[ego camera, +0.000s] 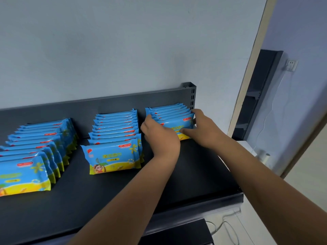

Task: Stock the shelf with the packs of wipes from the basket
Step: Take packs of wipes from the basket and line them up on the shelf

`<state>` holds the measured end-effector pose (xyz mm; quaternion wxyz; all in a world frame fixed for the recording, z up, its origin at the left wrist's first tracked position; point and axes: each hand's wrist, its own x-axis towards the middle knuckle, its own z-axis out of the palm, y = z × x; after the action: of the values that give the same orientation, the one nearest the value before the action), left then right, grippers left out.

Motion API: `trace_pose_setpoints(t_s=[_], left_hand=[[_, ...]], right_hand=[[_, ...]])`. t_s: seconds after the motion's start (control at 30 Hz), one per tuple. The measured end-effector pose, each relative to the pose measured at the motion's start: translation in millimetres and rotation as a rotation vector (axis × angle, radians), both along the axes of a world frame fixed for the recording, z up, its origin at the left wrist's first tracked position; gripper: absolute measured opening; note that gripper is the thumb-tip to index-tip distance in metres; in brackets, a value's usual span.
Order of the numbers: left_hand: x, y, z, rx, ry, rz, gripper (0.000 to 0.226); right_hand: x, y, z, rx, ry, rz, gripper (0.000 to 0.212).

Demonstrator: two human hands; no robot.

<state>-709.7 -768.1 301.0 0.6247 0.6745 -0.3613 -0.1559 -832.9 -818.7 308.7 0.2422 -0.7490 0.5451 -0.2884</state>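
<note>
Forearms (123,200) reach in; left hand (159,137) and right hand (203,128) grip 1 pack (177,123) by its ends, seating it at the shelf's (194,174) back-right corner; next, release.

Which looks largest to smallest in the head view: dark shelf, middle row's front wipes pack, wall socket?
Dark shelf
middle row's front wipes pack
wall socket
The socket is farther away, so true size is unsure.

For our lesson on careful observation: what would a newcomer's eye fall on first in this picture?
First, the two bare hands: the left hand and right hand hold the ends of the front pack in the right-hand row, near the back right corner of the dark shelf. Then the bright blue-and-yellow packs standing upright in the middle row and left row, which no hand touches.
</note>
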Motion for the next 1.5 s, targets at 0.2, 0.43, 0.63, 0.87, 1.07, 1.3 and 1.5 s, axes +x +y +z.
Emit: trace_pose_setpoints(t_s=[0.2,0.43,0.63,0.87,1.07,1.3,1.5], left_hand=[[0,4,4,-0.094,-0.054,0.000,0.049],[-6,15,17,-0.154,-0.148,-0.133,0.047],[3,51,42,-0.134,-0.252,-0.458,0.036],[64,123,43,-0.101,-0.818,-0.266,0.047],[143,204,30,0.038,-0.882,0.176,0.052],[245,350,1,0.382,-0.868,0.526,0.055],[329,493,-20,0.539,-0.806,0.732,0.057]], right_hand=[[2,10,3,-0.021,-0.045,-0.051,0.076],[5,35,13,-0.132,0.006,-0.142,0.067],[3,74,22,-0.298,-0.184,-0.076,0.038],[40,134,29,-0.436,-0.224,0.096,0.050],[128,168,30,-0.482,-0.178,0.425,0.049],[270,264,7,-0.479,-0.110,0.761,0.050],[389,383,-18,-0.443,-0.116,0.971,0.050]])
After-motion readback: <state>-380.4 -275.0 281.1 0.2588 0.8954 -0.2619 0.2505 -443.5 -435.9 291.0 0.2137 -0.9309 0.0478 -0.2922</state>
